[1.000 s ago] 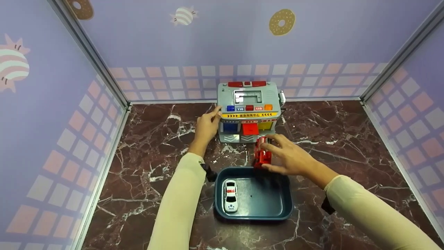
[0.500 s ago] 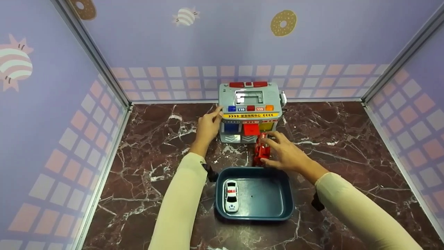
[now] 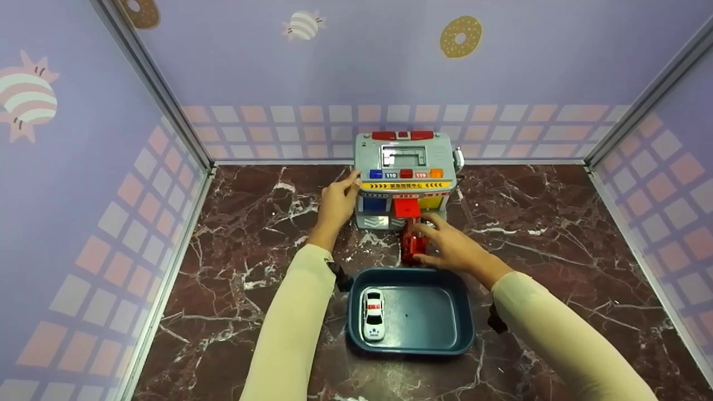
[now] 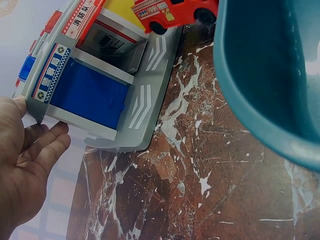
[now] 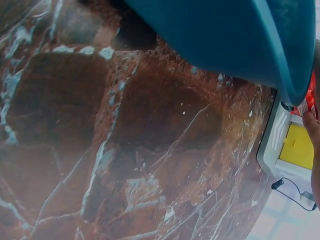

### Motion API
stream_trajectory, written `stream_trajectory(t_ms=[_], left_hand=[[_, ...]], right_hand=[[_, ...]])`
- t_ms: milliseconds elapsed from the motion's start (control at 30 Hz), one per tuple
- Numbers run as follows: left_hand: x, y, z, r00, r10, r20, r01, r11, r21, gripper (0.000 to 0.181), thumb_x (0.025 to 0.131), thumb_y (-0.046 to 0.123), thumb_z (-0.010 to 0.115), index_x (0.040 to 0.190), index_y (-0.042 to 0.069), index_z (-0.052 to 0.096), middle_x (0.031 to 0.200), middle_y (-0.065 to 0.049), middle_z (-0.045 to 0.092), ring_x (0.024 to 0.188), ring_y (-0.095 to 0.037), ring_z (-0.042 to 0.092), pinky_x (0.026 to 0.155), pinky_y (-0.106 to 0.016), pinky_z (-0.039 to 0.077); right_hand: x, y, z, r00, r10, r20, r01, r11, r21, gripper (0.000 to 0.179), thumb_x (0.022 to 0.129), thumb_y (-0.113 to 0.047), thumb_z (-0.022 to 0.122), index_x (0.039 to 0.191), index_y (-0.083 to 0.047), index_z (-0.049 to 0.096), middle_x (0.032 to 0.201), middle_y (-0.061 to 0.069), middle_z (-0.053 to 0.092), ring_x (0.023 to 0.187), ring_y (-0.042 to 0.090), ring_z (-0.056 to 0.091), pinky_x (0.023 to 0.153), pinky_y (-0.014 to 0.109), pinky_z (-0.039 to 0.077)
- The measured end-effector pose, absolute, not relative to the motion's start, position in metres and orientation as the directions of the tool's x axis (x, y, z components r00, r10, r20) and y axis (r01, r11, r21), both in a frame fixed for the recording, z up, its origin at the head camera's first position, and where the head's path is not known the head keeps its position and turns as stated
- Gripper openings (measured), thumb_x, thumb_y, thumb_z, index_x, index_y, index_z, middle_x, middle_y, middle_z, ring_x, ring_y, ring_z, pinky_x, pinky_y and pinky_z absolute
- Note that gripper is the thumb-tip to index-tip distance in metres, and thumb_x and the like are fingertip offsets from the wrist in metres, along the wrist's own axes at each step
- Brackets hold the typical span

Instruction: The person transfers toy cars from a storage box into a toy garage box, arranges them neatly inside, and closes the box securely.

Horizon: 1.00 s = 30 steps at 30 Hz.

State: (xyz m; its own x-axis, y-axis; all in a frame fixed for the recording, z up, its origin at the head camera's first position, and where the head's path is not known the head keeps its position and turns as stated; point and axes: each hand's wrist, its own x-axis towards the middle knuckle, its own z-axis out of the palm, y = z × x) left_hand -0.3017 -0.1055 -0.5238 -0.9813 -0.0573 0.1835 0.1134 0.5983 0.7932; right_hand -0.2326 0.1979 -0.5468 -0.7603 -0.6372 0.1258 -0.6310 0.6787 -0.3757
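Observation:
A toy emergency station (image 3: 404, 185) stands by the back wall, its middle red door (image 3: 407, 208) raised over an opening. At its front left corner my left hand (image 3: 337, 205) holds the roof edge between thumb and index finger; in the left wrist view the other fingers (image 4: 52, 145) are beside the side wall. My right hand (image 3: 454, 245) grips a red toy fire truck (image 3: 413, 245) from the right, its far end near the raised door. The left wrist view shows part of the fire truck (image 4: 175, 14); the right wrist view shows only a sliver.
A dark teal tray (image 3: 467, 312) lies in front of the truck, with a white toy police car (image 3: 374, 316) along its left side. The blue door (image 4: 90, 92) and yellow door (image 5: 297, 146) are down. Patterned walls enclose the marbled surface (image 3: 250, 256).
My right hand has moved the fire truck forward and a little left, away from the tray toward the middle opening. My left hand stays at the station's corner.

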Motion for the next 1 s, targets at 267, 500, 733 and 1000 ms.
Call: stream_trajectory(t_ms=[267,500,733,1000], left_hand=[[-0.302,-0.104,-0.524,-0.98,-0.051,0.19,0.122,0.6,0.791,0.038,0.115,0.038,0.061,0.15,0.028,0.071,0.152,-0.008,0.068,0.141,-0.037,0.066,0.116,-0.056,0.054],[-0.302,-0.104,-0.525,-0.979,-0.051,0.196,0.125,0.605,0.786,0.038,0.115,0.039,0.061,0.15,0.028,0.071,0.151,-0.009,0.069,0.141,-0.038,0.066,0.117,-0.055,0.054],[-0.302,-0.106,-0.526,-0.979,-0.054,0.197,0.126,0.602,0.788,0.038,0.115,0.039,0.06,0.149,0.028,0.072,0.151,-0.007,0.069,0.143,-0.037,0.065,0.12,-0.053,0.052],[-0.303,-0.104,-0.526,-0.979,-0.061,0.195,0.121,0.596,0.793,0.037,0.115,0.037,0.061,0.15,0.027,0.071,0.153,-0.007,0.067,0.144,-0.039,0.064,0.122,-0.053,0.051]], right_hand=[[-0.235,0.187,-0.547,-0.763,-0.636,0.112,-0.627,0.687,-0.367,0.063,0.098,-0.035,0.086,0.152,-0.013,0.061,0.165,0.025,0.043,0.12,0.046,0.07,0.103,0.064,0.061],[-0.238,0.181,-0.553,-0.769,-0.627,0.126,-0.625,0.697,-0.35,0.064,0.099,-0.035,0.086,0.152,-0.012,0.061,0.162,0.027,0.045,0.121,0.05,0.07,0.102,0.064,0.061],[-0.24,0.178,-0.558,-0.75,-0.647,0.136,-0.649,0.68,-0.342,0.06,0.101,-0.031,0.084,0.152,-0.008,0.062,0.153,0.028,0.053,0.111,0.05,0.074,0.096,0.063,0.063],[-0.24,0.178,-0.561,-0.681,-0.703,0.205,-0.732,0.646,-0.215,0.058,0.101,-0.034,0.082,0.152,-0.01,0.067,0.154,0.028,0.057,0.112,0.05,0.075,0.093,0.06,0.064]])
